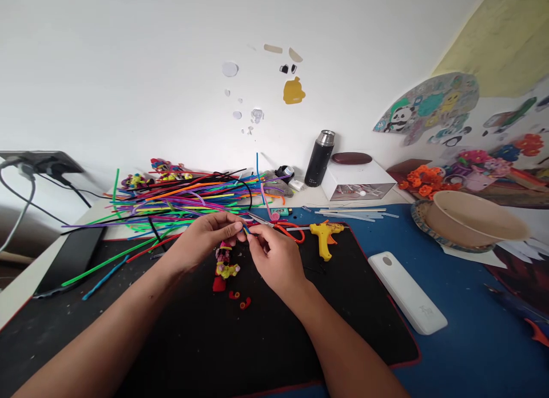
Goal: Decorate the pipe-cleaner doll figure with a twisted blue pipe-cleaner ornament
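Note:
My left hand (218,232) and my right hand (277,258) meet above the black mat (274,346), fingertips pinched. Between them shows a short blue piece of pipe cleaner (246,230), with a hint of yellow on it; the fingers cover most of it. Just below lies a small pipe-cleaner figure (227,269) in pink, yellow and red, partly behind my left hand. Two small red curled pieces (245,303) with yellow centres rest nearer to me on the mat. Orange-handled scissors (295,232) lie behind my right hand.
A heap of colourful pipe cleaners (193,201) spreads along the back left. A yellow glue gun (325,238), glue sticks (355,213), a black flask (319,160) and a white box (360,180) are at right, with a white power bank (407,295) and a bowl (476,221) further over.

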`<action>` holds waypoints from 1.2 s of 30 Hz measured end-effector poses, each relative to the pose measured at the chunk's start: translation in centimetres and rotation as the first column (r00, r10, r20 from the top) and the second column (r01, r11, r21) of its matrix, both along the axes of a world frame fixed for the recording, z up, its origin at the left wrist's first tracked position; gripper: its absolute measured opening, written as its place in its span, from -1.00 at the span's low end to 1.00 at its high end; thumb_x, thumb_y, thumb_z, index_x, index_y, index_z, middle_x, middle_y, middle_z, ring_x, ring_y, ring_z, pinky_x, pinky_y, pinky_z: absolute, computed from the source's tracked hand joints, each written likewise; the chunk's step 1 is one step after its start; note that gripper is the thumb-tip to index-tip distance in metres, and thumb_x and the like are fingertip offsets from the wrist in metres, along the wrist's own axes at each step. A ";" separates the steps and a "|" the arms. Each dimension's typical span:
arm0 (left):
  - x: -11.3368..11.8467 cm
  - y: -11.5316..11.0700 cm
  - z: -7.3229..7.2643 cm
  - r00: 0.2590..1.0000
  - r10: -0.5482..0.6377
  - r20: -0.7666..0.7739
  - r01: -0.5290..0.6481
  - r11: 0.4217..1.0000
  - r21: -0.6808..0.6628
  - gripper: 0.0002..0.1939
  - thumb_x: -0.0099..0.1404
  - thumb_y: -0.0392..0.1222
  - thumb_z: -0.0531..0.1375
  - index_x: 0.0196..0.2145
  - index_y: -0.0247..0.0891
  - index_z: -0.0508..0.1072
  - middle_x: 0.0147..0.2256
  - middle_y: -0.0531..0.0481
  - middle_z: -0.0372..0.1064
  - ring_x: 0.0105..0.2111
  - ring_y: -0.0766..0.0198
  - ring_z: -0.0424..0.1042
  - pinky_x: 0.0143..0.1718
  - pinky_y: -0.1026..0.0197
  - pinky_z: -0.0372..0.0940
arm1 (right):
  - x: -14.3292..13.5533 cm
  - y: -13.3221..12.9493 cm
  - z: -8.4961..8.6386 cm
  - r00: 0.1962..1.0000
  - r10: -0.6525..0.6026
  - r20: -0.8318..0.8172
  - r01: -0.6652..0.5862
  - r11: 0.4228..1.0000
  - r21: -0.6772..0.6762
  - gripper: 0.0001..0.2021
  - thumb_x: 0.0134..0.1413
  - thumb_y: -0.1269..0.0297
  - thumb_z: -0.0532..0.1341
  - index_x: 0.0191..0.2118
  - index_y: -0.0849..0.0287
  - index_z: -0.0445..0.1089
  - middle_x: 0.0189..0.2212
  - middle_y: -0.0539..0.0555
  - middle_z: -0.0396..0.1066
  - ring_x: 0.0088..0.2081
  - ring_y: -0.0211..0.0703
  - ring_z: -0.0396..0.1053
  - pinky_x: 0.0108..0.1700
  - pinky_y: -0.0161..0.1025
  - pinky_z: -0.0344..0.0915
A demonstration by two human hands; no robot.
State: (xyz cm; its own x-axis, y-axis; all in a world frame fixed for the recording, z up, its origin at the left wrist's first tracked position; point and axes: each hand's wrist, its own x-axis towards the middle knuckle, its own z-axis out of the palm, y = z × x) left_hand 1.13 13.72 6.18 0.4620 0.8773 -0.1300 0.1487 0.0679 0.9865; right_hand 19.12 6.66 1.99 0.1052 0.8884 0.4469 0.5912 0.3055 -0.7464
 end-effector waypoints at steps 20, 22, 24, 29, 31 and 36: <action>0.3 -0.2 0.0 0.999 0.035 -0.031 -0.034 0.999 0.018 -0.55 0.13 0.24 0.46 -0.39 -0.24 0.59 -0.44 -0.01 0.51 -0.43 0.23 0.41 -0.37 0.22 0.32 | 0.0 0.0 0.0 0.999 0.022 0.025 -0.022 1.000 0.018 -0.82 0.33 0.29 0.24 -0.08 0.07 0.60 -0.34 0.03 0.64 -0.40 -0.16 0.54 -0.31 -0.28 0.34; 0.4 -0.2 -0.2 0.999 0.044 -0.021 -0.044 0.999 0.019 -0.56 0.12 0.23 0.46 -0.39 -0.23 0.59 -0.44 -0.01 0.52 -0.40 0.22 0.42 -0.32 0.21 0.34 | 0.0 0.0 -0.1 0.999 0.026 0.036 -0.027 0.999 0.019 -0.83 0.34 0.31 0.24 -0.08 0.06 0.61 -0.32 0.04 0.65 -0.38 -0.15 0.56 -0.29 -0.28 0.35; 0.4 -0.2 -0.3 0.999 0.047 -0.026 -0.046 0.999 0.029 -0.56 0.14 0.23 0.45 -0.39 -0.23 0.59 -0.44 -0.01 0.52 -0.40 0.21 0.43 -0.31 0.20 0.35 | 0.0 0.0 -0.1 0.998 0.033 0.046 -0.034 0.999 0.022 -0.82 0.34 0.33 0.24 -0.08 0.05 0.61 -0.30 0.04 0.66 -0.35 -0.14 0.58 -0.27 -0.28 0.37; 0.4 -0.3 0.1 0.997 0.033 -0.072 -0.027 0.996 0.082 -0.55 0.13 0.24 0.44 -0.38 -0.23 0.58 -0.43 -0.02 0.52 -0.39 0.18 0.45 -0.29 0.18 0.35 | 0.2 0.0 0.0 0.997 0.065 0.032 -0.066 0.997 0.031 -0.81 0.36 0.39 0.24 -0.08 0.06 0.61 -0.21 0.03 0.69 -0.23 -0.11 0.62 -0.15 -0.25 0.42; 0.4 -0.3 0.3 0.996 0.020 -0.089 -0.012 0.996 0.089 -0.54 0.13 0.26 0.44 -0.39 -0.23 0.57 -0.44 -0.02 0.51 -0.41 0.19 0.44 -0.32 0.19 0.34 | 0.2 0.1 0.0 0.996 0.081 0.038 -0.081 0.997 0.012 -0.80 0.37 0.39 0.22 -0.08 0.06 0.61 -0.18 0.02 0.69 -0.19 -0.10 0.62 -0.11 -0.24 0.42; 0.1 -0.3 0.4 0.990 -0.011 -0.140 0.022 0.996 0.082 -0.52 0.17 0.28 0.40 -0.36 -0.25 0.56 -0.43 -0.03 0.50 -0.42 0.19 0.43 -0.42 0.23 0.32 | 0.4 0.1 0.3 0.992 0.096 0.079 -0.094 0.995 -0.026 -0.80 0.41 0.37 0.20 -0.08 0.03 0.60 -0.14 0.02 0.68 -0.14 -0.10 0.61 -0.08 -0.23 0.42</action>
State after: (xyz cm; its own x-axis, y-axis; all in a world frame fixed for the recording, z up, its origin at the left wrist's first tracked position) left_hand 1.24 13.42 6.62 0.4591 0.8801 -0.1208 0.2856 -0.0174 0.9582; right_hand 19.55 6.79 2.29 -0.0157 0.9026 0.4302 0.6182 0.3470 -0.7053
